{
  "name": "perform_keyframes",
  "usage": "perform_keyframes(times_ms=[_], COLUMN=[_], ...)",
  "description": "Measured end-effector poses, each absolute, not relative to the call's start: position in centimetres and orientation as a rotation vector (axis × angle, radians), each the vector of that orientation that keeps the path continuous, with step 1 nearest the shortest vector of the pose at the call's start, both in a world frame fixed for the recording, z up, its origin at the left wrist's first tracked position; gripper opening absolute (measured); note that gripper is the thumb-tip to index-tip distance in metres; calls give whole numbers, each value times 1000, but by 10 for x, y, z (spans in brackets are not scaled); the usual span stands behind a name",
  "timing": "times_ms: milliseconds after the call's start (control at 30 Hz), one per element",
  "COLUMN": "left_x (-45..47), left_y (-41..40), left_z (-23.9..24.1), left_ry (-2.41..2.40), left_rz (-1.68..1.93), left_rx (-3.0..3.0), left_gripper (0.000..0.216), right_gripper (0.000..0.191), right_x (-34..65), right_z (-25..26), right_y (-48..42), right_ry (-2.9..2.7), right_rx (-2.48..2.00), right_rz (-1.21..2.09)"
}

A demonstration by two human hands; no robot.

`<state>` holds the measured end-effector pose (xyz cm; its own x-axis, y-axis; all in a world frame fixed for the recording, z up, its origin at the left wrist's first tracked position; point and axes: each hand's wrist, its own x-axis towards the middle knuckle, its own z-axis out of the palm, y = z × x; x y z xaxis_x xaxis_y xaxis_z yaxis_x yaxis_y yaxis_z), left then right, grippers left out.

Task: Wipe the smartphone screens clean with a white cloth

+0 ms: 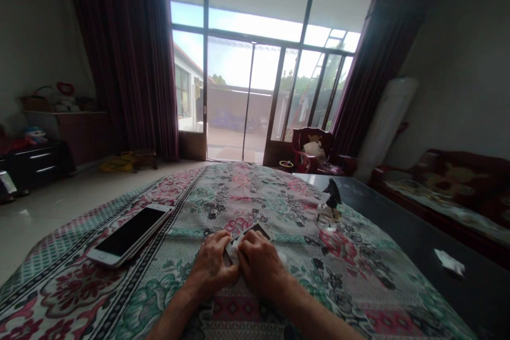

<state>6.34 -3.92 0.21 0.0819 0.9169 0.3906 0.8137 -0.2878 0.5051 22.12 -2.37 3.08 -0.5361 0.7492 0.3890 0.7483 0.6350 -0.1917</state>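
My left hand is closed around the near left edge of a flat phone-like slab, dark-faced with a pale rim. Bunched fingers of my right hand press a crumpled white tissue onto its face. Both hands hide most of the slab, which is held low over the flowered tablecloth. To the left lies a large white phone with a black screen, seemingly stacked on another flat device. A clear spray bottle with a black trigger head stands to the right.
On the dark tabletop at the right lies a crumpled white tissue. Behind the table stand a red wooden chair and glass doors. A wooden sofa is at the right, a low black cabinet at the left.
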Motion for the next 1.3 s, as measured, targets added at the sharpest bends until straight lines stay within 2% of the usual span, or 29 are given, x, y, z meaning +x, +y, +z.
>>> perform_keyframes(times_ms=[167,600,1300], left_x=[62,66,68], left_y=[-38,-40,-37], left_z=[1,6,9], left_ry=[1775,1833,1886], left_rz=[959,812,679], left_rx=[2194,2180,2119], left_gripper=[50,63,68], right_gripper=[20,21,20], right_x=[233,257,266], right_z=[35,25,18], right_y=[-8,40,8], right_ry=[-2343,-2157,-2072], right_rx=[-1250,-1373,-1389], right_rz=[58,-2,-58])
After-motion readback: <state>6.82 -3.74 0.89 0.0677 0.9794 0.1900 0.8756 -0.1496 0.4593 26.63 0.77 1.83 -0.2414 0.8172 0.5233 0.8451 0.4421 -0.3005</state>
